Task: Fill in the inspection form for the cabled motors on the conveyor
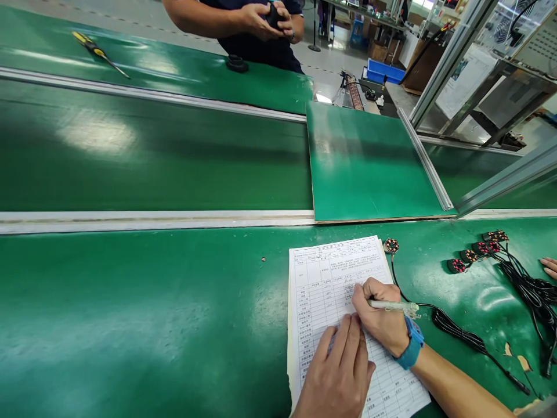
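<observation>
A printed form sheet (326, 278) lies on the green table surface (143, 313) in front of me. My left hand (337, 371) rests flat on the sheet's lower part, fingers stretched out. My right hand (378, 316), with a blue band at the wrist, is closed around a pale pen (391, 305) whose tip meets the middle of the sheet.
Several small round coil parts (476, 251) with black cables (531, 293) lie to the right, one (391, 245) beside the sheet. Another person's fingers (550, 267) show at the right edge. Across the belt a person (261, 20) holds a black part; a screwdriver (98, 52) lies far left.
</observation>
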### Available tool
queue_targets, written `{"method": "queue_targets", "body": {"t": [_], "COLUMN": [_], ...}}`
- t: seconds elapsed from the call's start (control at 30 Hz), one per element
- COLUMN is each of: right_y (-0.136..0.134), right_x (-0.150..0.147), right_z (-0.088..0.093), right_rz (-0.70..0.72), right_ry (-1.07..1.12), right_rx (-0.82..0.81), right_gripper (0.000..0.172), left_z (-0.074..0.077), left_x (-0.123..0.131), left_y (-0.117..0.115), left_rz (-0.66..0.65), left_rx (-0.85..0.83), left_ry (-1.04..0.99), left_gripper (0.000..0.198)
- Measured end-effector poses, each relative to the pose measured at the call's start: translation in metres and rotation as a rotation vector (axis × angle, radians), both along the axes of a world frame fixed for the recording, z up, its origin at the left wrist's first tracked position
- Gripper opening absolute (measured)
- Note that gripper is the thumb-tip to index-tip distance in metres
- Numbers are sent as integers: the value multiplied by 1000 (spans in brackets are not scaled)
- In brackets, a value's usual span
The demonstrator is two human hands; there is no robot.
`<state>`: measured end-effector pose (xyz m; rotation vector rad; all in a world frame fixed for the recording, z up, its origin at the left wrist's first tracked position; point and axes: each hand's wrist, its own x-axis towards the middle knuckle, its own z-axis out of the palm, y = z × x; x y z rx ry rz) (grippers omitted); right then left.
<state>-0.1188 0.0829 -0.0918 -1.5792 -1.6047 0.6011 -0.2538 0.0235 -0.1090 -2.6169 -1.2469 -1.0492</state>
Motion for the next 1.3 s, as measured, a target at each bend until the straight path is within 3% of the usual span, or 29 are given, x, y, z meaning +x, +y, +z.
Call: {"method": "queue_targets", "body": {"t": [1.13,1.3], "right_y": [-1,-6], "right_x": [1,8], "right_z": [0,-6], "right_rz": [-33,-51], "right_ry": [-90,-2], "right_rx": [73,86], "right_gripper": [42,46], "left_z": [-6,-10], "left_x": [1,3], "left_y": [0,0], "left_rz": [16,31], "left_rx": [32,76], "left_ry": [-14,-21], "left_gripper": [28,29]}}
